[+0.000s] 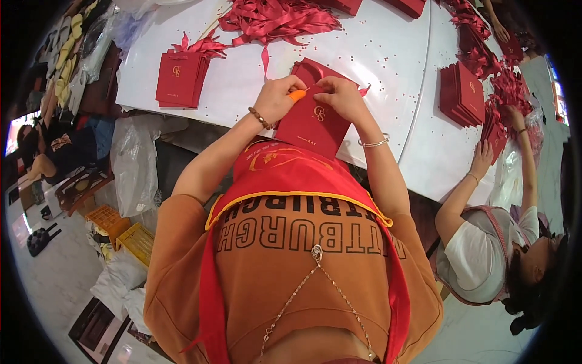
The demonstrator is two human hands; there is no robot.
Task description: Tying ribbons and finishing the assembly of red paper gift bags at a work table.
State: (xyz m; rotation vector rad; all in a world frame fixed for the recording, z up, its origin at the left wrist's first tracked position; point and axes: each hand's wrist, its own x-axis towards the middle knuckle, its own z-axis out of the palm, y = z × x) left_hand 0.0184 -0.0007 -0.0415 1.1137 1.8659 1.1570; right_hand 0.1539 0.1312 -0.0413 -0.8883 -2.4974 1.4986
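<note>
A red paper gift bag (312, 130) with gold printing lies in front of me at the table's near edge, on top of other red bags. My left hand (274, 101), with a beaded bracelet, is closed around a small tool with an orange handle (296, 95); its thin tip points toward the bag's upper part. My right hand (343, 98), wearing a silver bangle, pinches with thumb and forefinger close to that tip. What sits between the right fingertips is too small to make out. A red ribbon (265, 59) hangs down just above my left hand.
A heap of red ribbons (273, 21) covers the table's far middle. Stacked red bags (182, 79) stand at left, more bags (462, 94) at right. Small dark red dots litter the white table (388, 79). A co-worker (491, 242) handles ribboned bags at right. Yellow crates (136, 242) sit lower left.
</note>
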